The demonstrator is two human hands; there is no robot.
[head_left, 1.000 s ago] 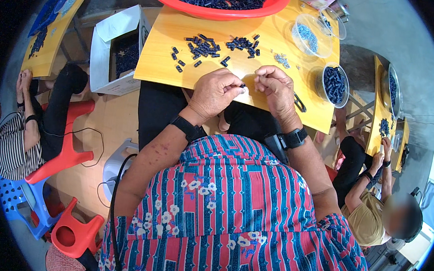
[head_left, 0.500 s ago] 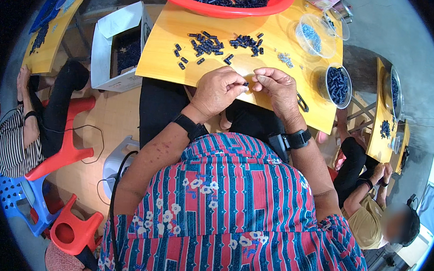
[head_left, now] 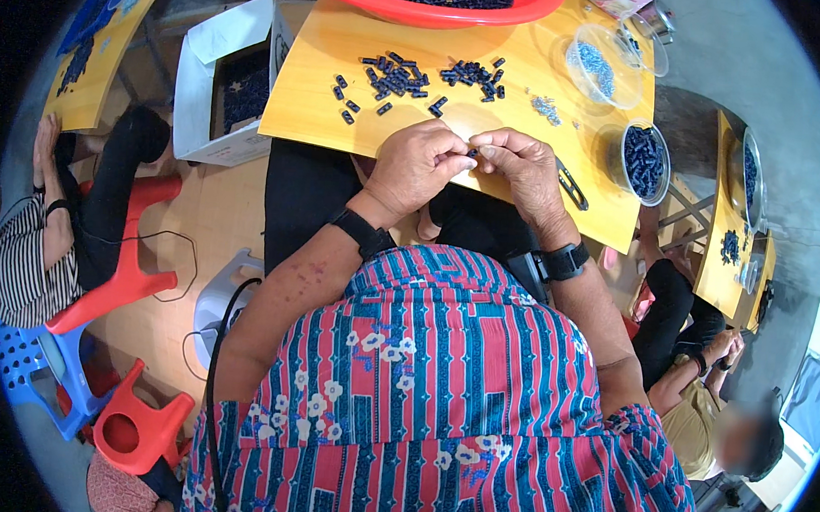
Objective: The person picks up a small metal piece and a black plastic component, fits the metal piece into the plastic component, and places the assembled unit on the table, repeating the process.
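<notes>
My left hand (head_left: pixel 422 164) pinches a small black plastic piece (head_left: pixel 472 153) between thumb and forefinger, just off the table's near edge. Against that piece come the fingertips of my right hand (head_left: pixel 520 171), also closed in a pinch; anything tiny inside them is too small to make out. Beyond my hands lie two loose groups of short black cylindrical pieces (head_left: pixel 396 79) on the yellow table (head_left: pixel 347 35). A scatter of tiny silvery bits (head_left: pixel 546 109) sits farther right. Beside my right hand rests a flat black slotted tool (head_left: pixel 571 185).
A red basin (head_left: pixel 441 15) heaped with black pieces stands at the far edge. At right are a clear tub of silvery bits (head_left: pixel 594 71) and a clear tub of black pieces (head_left: pixel 644 162). A white carton (head_left: pixel 195 106) stands left. People sit at tables on both sides.
My right fingertips have moved left and now meet the black piece in my left hand; before, a small gap lay between them. The view has shifted slightly.
</notes>
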